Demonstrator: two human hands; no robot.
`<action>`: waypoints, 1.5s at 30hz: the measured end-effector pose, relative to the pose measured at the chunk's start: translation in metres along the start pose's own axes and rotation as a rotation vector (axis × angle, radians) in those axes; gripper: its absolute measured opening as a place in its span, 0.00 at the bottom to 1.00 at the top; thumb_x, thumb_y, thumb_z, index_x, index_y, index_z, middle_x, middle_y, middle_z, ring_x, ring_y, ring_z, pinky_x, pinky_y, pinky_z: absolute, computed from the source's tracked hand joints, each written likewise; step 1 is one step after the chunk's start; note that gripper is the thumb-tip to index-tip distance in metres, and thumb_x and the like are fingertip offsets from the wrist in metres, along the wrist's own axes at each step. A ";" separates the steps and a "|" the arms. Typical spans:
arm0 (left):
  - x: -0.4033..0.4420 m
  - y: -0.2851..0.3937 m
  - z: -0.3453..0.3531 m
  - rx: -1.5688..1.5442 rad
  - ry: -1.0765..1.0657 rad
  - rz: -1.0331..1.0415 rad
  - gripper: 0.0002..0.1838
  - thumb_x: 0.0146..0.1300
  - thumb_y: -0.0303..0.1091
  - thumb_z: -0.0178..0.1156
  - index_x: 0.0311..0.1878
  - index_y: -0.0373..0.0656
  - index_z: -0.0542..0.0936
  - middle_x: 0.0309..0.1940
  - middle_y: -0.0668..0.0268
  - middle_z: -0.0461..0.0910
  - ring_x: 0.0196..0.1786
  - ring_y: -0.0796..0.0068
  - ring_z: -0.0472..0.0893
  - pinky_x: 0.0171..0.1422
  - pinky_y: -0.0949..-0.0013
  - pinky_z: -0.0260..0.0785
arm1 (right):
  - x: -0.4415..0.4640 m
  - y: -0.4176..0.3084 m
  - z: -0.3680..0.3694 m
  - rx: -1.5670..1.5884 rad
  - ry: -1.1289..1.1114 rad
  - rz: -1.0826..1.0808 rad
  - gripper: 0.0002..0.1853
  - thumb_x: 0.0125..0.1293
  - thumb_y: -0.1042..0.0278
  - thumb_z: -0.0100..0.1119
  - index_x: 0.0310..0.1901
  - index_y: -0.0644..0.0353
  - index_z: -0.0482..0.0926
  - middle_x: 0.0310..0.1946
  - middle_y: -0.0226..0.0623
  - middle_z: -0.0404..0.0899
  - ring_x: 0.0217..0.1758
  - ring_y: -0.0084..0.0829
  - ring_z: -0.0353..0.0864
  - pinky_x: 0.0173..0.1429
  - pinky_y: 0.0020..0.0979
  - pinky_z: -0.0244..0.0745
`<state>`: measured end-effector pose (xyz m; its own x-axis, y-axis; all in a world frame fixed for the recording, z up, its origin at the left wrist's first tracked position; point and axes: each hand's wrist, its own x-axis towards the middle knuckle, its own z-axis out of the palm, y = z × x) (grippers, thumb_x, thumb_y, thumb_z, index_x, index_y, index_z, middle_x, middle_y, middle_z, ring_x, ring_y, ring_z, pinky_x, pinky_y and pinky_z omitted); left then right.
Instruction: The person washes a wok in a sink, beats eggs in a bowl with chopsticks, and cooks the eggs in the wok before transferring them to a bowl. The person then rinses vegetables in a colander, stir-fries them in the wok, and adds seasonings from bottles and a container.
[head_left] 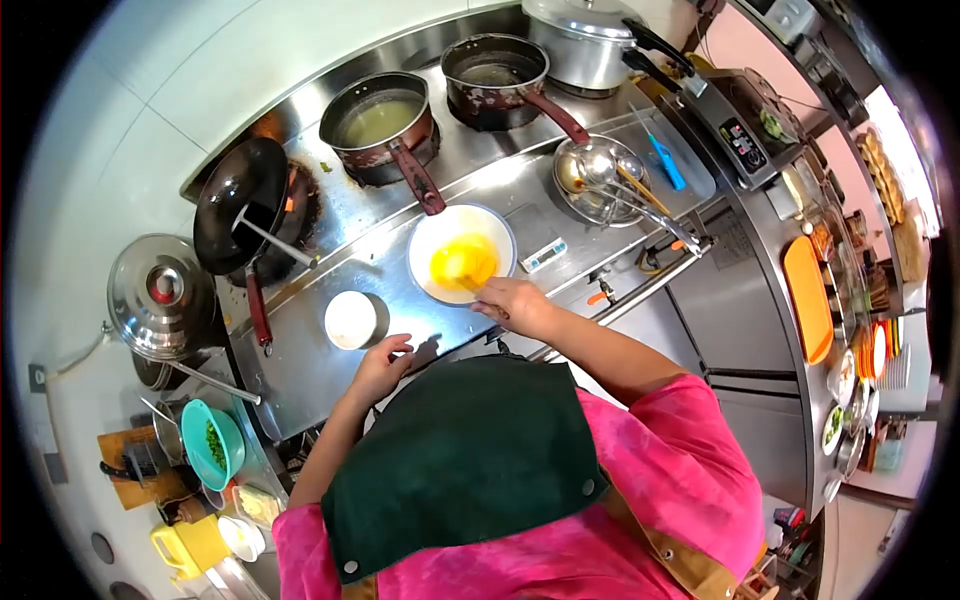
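A white bowl (420,252) with beaten yellow egg (464,262) in it stands on the steel counter. My right hand (512,304) is at the bowl's near rim, fingers closed in a pinch. A thin tan utensil seems to run from them into the egg, blurred, so its kind is unclear. Nearer the counter's front, my left hand (383,368) holds nothing, its fingers loosely curled and apart. Just beyond it sits a small white bowl (351,320), not touched by the hand.
Two saucepans (375,120) and a dark wok (240,200) occupy the stove, handles toward me. A pressure cooker (585,50) stands at back right. Near the right hand lie a digital thermometer (545,255) and a metal bowl with ladles (600,180). A teal bowl (212,445) holds chopped greens.
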<state>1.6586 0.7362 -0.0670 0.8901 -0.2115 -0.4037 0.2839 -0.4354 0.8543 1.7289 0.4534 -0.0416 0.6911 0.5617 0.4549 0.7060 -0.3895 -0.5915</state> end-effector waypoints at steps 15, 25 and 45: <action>-0.152 0.343 0.016 1.100 0.262 1.179 0.04 0.49 0.27 0.52 0.31 0.43 0.70 0.32 0.59 0.77 0.25 0.69 0.74 0.26 0.71 0.63 | 0.011 0.010 0.007 -0.186 -0.026 0.127 0.04 0.52 0.72 0.54 0.28 0.59 0.71 0.26 0.40 0.71 0.29 0.40 0.74 0.33 0.36 0.71; -0.155 0.324 -0.026 1.181 0.095 1.472 0.11 0.61 0.37 0.48 0.46 0.51 0.74 0.35 0.64 0.78 0.25 0.75 0.74 0.21 0.80 0.57 | 0.002 0.020 0.003 -0.098 -0.133 -0.021 0.07 0.44 0.74 0.54 0.28 0.56 0.70 0.27 0.36 0.71 0.31 0.37 0.74 0.32 0.34 0.70; 0.072 0.021 0.010 -0.370 0.063 -0.348 0.21 0.60 0.32 0.50 0.55 0.44 0.58 0.29 0.63 0.72 0.28 0.74 0.75 0.25 0.78 0.62 | 0.009 0.025 0.018 -0.054 -0.086 0.023 0.07 0.51 0.66 0.54 0.25 0.59 0.74 0.27 0.43 0.74 0.31 0.43 0.75 0.34 0.39 0.71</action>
<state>1.7248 0.7034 -0.0809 0.7369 -0.0506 -0.6742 0.6645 -0.1296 0.7360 1.7501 0.4622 -0.0643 0.6932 0.6118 0.3810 0.6987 -0.4407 -0.5635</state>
